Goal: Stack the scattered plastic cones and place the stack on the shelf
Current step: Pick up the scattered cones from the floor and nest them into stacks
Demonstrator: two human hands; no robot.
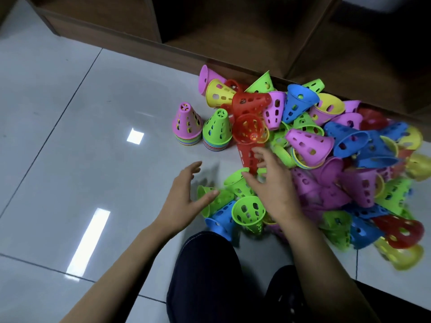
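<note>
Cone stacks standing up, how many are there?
2. A pink-topped stack of plastic cones stands left of the loose cone pile; a green-topped stack of plastic cones stands right beside it. Others may hide in the pile.

No legible text, labels or numbers anywhere.

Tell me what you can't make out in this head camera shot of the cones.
Head view:
1. Right hand: motion-blurred, so any grip on the red cone is unclear.
2. Shelf: cut off by the top edge, interiors dark.
3. Cone pile: lower cones buried, right side blurred; uncountable.
</note>
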